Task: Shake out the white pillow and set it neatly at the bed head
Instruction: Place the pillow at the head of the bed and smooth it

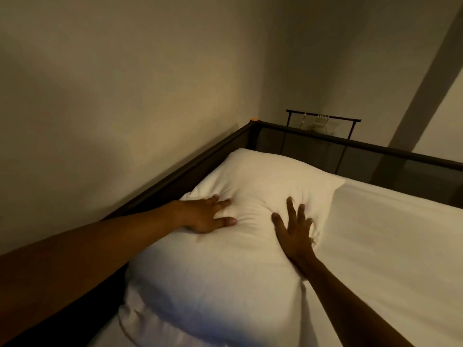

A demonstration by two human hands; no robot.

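The white pillow [233, 266] lies flat on the white-sheeted mattress [390, 246], along the dark bed frame rail [200, 169] by the wall, its far corner near the frame's corner. My left hand [208, 216] rests palm down on the pillow's left part, fingers spread, denting the fabric. Pressing flat on the pillow's right side is my right hand [295, 229], fingers apart, with creases running between the two hands. Neither hand grips anything.
A beige wall [125, 96] runs close along the left of the bed. The dark mesh frame panel [350, 156] closes the far end. Behind it stands a black clothes rail with white hangers [322, 118].
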